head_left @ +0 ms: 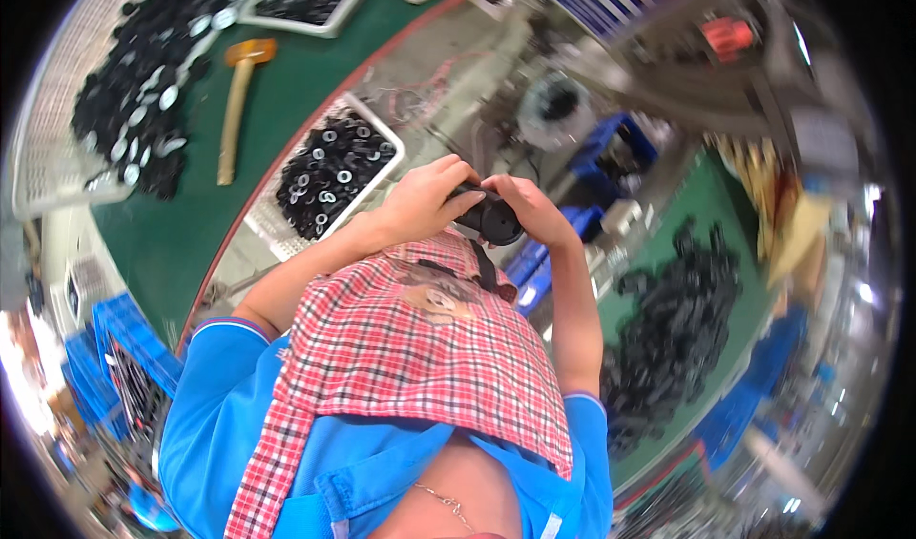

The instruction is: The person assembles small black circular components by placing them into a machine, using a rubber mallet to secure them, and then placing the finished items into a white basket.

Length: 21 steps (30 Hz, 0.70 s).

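In front of my apron, both hands are closed on one black plastic part (496, 220) with a rounded end that shows a round face. My left hand (431, 196) wraps it from the left, its thumb lying along the top. My right hand (530, 207) grips the other side, with the fingers bent over the far edge. The hands hide much of the part, so its exact kind cannot be made out. Close to my left forearm is a white basket (389, 136) filled with small black pieces and pale rings.
On the green table (153, 253) at left lie a wooden-handled mallet (235, 119), a white tray (336, 26) and a large basket (38, 148) of black pieces. A heap of black parts (673, 320) covers the right-hand green table. Blue bins (592, 148) stand beyond my right hand.
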Available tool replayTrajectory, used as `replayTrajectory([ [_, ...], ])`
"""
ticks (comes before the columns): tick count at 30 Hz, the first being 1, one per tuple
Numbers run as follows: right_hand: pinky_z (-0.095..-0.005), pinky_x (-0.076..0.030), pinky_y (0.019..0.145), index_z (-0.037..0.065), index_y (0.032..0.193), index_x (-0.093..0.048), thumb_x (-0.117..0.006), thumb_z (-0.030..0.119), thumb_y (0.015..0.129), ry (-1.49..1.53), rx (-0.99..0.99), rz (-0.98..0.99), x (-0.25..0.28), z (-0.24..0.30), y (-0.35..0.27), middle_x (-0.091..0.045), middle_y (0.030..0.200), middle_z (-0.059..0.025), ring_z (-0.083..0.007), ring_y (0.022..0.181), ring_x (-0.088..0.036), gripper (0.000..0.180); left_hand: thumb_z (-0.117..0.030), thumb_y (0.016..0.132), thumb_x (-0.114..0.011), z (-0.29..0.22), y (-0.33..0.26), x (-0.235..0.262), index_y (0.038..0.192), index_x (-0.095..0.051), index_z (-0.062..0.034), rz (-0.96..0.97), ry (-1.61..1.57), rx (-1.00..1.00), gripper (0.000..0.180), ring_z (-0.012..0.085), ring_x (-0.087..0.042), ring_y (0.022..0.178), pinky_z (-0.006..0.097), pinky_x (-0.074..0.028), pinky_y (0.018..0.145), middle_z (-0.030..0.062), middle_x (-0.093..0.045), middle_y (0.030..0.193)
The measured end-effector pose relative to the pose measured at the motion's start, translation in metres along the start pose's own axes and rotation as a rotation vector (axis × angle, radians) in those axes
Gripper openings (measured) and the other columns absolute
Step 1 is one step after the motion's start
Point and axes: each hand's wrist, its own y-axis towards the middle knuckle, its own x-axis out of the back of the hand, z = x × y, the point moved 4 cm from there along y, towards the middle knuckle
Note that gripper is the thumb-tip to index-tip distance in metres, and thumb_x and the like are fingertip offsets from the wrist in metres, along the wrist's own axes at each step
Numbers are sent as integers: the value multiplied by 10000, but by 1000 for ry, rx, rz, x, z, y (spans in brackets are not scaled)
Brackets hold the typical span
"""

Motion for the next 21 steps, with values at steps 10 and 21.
replayTrajectory([
  [10,-331,-467,977,-62,1360,-453,-801,228,776,169,358,53,-72,45,92,-617,1212,-164,-202,1106,-606,740,-187,977,-600,46,-68,77,1034,-608,0,-337,-627,495,195,62,-552,863,261,-484,754,5,-609,940],
  [21,-431,-460,1010,-21,1369,-392,-788,265,806,508,275,141,-78,46,118,-568,1255,-215,-326,1162,-587,746,-157,772,-730,168,-193,325,1133,-629,-95,-480,1181,725,380,293,-576,994,402,-491,808,84,-581,1038],
])
